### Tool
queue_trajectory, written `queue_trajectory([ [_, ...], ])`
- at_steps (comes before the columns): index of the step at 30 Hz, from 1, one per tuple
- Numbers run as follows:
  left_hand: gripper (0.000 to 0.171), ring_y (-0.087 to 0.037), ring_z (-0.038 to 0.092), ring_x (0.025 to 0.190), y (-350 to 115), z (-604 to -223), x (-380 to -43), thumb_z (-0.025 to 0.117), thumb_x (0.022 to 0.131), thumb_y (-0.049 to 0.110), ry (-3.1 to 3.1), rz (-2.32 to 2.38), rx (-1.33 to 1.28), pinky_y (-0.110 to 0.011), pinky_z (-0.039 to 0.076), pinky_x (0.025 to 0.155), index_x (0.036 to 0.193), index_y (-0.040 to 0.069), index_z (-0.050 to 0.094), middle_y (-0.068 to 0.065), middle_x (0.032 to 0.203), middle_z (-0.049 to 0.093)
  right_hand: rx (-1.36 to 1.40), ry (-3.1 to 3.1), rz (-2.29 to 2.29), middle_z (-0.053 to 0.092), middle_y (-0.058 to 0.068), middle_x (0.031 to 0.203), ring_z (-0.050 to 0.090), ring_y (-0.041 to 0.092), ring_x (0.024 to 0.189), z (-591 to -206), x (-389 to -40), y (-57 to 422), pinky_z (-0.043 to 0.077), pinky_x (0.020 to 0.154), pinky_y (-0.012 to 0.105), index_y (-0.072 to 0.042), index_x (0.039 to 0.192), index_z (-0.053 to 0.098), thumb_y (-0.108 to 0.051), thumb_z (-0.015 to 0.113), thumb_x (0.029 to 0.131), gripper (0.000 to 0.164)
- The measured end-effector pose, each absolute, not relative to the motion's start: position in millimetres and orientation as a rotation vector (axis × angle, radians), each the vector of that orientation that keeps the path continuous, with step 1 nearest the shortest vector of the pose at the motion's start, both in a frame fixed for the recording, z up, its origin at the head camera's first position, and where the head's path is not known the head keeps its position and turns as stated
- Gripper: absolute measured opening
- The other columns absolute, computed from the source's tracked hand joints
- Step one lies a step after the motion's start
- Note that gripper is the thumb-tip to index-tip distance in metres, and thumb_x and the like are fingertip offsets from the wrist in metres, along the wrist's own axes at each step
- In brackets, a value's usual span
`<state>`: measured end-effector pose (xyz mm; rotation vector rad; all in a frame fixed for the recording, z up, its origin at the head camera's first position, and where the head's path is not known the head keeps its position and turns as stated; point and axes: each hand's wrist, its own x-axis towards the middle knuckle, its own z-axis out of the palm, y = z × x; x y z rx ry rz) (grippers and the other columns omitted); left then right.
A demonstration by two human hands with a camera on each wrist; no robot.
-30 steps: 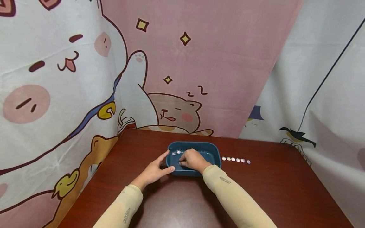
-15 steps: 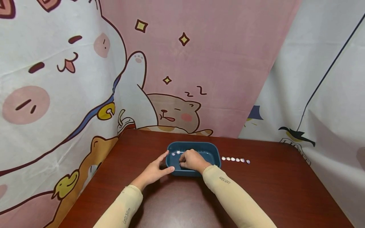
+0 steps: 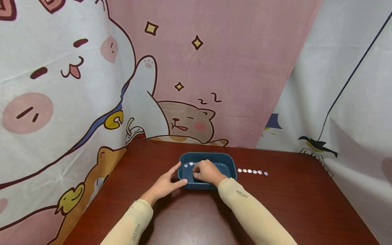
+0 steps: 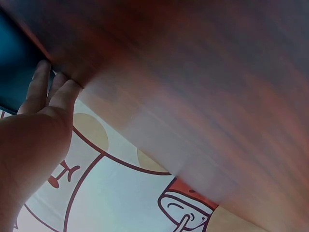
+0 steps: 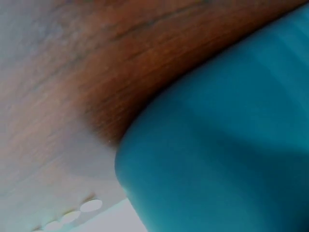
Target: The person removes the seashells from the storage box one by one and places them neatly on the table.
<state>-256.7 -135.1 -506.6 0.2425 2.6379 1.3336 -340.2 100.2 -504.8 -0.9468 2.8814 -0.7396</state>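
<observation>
My left hand [image 3: 165, 184] lies against the left end of a blue rectangular tray [image 3: 211, 185], fingers spread, with fingertips and thumb at its rim. The left wrist view has this hand [image 4: 46, 96] with extended fingers at the tray's side. My right hand [image 3: 206, 171] reaches down inside the tray, fingers bent toward its floor; I cannot tell what is between the fingertips. To the left of it, two small pale shells [image 3: 188, 164] lie in the tray. In the right wrist view the tray wall [image 5: 203, 140] fills much of the picture, and the right hand is out of sight.
Several small whitish and purplish shells [image 3: 254, 172] form a row on the brown table [image 3: 196, 211], starting close to the tray's right end. Behind the table hangs a cartoon-printed cloth [image 3: 239, 68], reaching down to the back edge.
The view has shifted very slightly. Both hands, the tray and the shells hold nearly the same positions as before.
</observation>
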Motion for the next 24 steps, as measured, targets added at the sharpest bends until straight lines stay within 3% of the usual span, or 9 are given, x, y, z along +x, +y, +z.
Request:
queue_trajectory([
  [13,0.091,-0.039,0.056,0.146,-136,-509,-258,0.075,0.096,0.057,2.641,1.335,0.231,-0.071,0.041,0.117,0.170,0.034,0.028,-0.019,0.158,0.057,-0.836,2.967,-0.728,0.083,0.001,0.102,0.076,0.013,0.091,-473,-350,132,0.065,0.088,0.039,-0.011,0.111,0.085,-0.021,0.080,0.096,0.018],
  [24,0.092,-0.037,0.059,0.143,-133,-509,-258,0.077,0.095,0.056,2.658,1.330,0.236,-0.071,0.043,0.116,0.170,0.034,0.029,-0.019,0.156,0.059,-0.660,3.090,-0.820,0.082,0.006,0.100,0.076,0.020,0.088,-441,-364,236,0.064,0.081,0.043,-0.009,0.108,0.083,-0.023,0.078,0.096,0.020],
])
